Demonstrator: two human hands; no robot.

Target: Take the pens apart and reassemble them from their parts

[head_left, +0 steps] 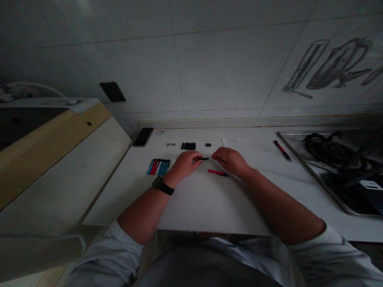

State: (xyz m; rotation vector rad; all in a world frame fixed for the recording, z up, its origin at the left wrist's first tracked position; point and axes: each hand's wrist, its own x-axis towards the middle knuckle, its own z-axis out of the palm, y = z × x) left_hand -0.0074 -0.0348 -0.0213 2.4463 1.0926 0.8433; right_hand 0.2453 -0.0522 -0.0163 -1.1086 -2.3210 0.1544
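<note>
— Left hand (185,163) and right hand (230,159): what is gripped?
— One slim black pen part (205,158) is pinched by both at centre frame, held level over the counter (209,207), seemingly so each end is steadied.
— And farther up?
— A red pen (218,172) is laid close by, sorted pens (158,167) are lined up at left, and black caps (188,146) are set beyond. No writing can be read.

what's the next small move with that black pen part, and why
Likely ease the hands toward each other: the left hand and right hand each pinch one end of the pen part just above the counter, and a pale tip seems to show at its right end.
</note>
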